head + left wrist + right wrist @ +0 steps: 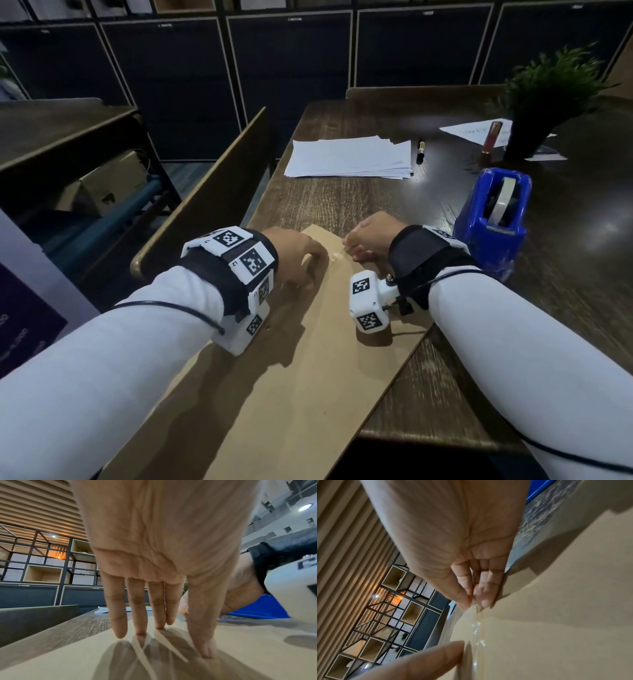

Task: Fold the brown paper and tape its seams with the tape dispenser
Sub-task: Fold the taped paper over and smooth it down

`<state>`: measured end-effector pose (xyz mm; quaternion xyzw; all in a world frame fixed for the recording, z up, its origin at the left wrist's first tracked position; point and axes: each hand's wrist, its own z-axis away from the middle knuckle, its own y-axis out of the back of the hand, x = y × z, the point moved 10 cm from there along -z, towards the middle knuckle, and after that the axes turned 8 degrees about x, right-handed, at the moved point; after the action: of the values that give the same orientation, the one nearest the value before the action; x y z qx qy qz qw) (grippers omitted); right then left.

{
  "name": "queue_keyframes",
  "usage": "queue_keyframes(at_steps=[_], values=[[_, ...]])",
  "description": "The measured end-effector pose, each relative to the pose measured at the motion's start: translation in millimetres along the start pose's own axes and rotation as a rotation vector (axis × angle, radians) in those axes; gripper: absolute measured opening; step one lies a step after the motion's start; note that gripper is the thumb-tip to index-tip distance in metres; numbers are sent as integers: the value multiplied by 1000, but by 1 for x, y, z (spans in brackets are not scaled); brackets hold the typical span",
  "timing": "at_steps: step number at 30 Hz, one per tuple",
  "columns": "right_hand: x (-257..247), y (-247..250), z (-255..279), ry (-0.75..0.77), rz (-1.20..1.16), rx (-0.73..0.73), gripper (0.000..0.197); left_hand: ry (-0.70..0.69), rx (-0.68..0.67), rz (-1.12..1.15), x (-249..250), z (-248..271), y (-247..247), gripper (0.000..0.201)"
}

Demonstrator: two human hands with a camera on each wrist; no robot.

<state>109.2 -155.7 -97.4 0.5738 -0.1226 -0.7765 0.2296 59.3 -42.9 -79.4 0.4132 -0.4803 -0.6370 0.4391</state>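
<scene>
- Brown paper [308, 359] lay folded along the bench's [342, 205] near left edge.
- Left hand [294, 253], fingers straight, pressed it flat.
- Right hand [370, 236] pinched clear tape [476, 626] down onto the seam.
- Tape dispenser [493, 219] stood just right of that hand.

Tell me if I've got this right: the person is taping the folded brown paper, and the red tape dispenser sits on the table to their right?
Nearly. The tape dispenser is blue, not red, as the head view shows. The rest holds: it sits on the table to the right, and both hands work clear tape onto the brown paper.
</scene>
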Motion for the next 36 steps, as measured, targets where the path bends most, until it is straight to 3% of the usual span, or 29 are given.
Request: queue_keyframes(at_steps=[1,7,12,18,22,30,36], values=[[1,-1,1,-9,14,-14,7,-5,2,-6,0,0,0,57],[1,-3,-9,39,71,-2,24,-23,-3,-35,4,1,1,66],[1,2,-12,61,86,42,20,-37,-14,-76,11,0,4,67],[0,-7,-9,35,69,3,33,-39,-50,-99,18,-1,10,69],[0,-5,-11,62,76,30,24,-39,-99,-160,24,-3,6,76],[1,-2,-14,78,65,62,20,-11,-27,-106,25,-1,2,57],[1,-2,-13,74,93,78,23,-14,-12,-54,25,1,1,56]])
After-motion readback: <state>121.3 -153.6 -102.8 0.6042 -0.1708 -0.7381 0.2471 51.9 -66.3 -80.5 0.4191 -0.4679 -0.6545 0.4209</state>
